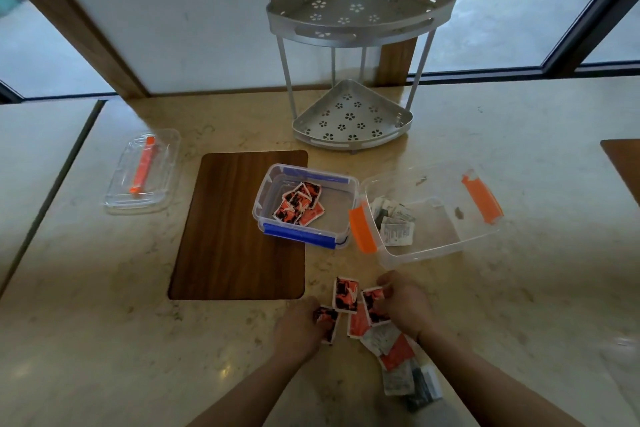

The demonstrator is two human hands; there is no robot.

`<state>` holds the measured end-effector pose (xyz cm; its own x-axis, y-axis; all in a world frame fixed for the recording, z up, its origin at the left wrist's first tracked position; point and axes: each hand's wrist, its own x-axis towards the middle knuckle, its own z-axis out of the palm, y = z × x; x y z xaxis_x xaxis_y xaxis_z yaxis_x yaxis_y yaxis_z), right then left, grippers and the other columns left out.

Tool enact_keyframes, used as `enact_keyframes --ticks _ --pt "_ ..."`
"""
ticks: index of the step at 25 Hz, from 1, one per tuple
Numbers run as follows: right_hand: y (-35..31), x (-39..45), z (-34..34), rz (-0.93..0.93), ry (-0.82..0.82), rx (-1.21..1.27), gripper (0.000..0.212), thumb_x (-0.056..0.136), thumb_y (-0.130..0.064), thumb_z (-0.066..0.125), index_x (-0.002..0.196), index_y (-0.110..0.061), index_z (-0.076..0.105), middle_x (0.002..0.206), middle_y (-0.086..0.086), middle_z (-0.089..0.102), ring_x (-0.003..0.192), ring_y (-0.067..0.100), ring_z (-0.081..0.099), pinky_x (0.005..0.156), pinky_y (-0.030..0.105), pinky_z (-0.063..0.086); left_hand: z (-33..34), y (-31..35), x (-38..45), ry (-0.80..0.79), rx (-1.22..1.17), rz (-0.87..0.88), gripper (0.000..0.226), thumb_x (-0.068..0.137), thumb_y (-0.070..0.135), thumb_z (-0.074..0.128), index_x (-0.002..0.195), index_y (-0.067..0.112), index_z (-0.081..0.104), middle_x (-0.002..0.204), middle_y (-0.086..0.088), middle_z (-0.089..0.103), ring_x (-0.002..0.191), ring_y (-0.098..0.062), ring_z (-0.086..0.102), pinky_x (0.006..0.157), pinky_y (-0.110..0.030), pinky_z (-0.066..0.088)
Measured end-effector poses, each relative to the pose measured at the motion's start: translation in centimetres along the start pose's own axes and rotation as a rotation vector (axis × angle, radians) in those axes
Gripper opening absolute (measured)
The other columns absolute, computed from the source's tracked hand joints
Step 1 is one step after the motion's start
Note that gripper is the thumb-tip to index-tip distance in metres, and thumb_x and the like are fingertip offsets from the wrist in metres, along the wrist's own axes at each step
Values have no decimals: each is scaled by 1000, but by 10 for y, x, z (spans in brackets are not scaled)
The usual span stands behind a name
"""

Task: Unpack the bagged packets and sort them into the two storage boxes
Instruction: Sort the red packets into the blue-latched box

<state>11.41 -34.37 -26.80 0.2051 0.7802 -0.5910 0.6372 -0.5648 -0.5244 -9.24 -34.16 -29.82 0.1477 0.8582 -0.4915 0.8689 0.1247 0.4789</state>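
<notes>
Red-and-black packets (346, 295) lie loose near the counter's (104, 340) front edge, with white ones (398, 381) closest to it. The left hand (299, 326) pinches one packet; the right hand (403, 305) grasps another. Behind stand the blue-latched box (306, 206) holding red packets and the orange-latched box (426, 215) holding white ones.

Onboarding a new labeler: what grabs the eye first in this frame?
Both hands, left hand and right hand, pinch orange-and-black packets from a loose pile at the near table edge. Just beyond sit two open clear boxes: the blue-latched box holds matching orange packets, the orange-latched box white ones. A two-tier metal corner rack stands behind.
</notes>
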Motion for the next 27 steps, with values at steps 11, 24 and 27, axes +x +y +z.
enact_keyframes --ticks 11,24,27 --pt "38 -22 -33 -18 -27 282 16 84 -9 69 97 -14 61 93 1 64 81 10 61 62 19 48 -27 -7 0 76 -280 -94 18 89 30 66 94 14 62 90 -2 67 81 -16 62 69 -33 48" --pt "55 -62 -25 -378 -281 -527 30 91 -34 58 118 -44 61 115 -12 65 94 5 53 79 25 47 -26 37 26 -54 -110 50 38 88 26 67 123 15 60 113 0 66 104 -19 64 87 -29 49" --pt "58 -59 -21 -427 -231 -603 42 93 -33 53 131 -49 47 122 -10 59 105 12 52 77 29 45 -18 35 27 -58 -90 20 46 87 26 67 131 19 55 125 -1 65 111 -18 62 91 -33 49"
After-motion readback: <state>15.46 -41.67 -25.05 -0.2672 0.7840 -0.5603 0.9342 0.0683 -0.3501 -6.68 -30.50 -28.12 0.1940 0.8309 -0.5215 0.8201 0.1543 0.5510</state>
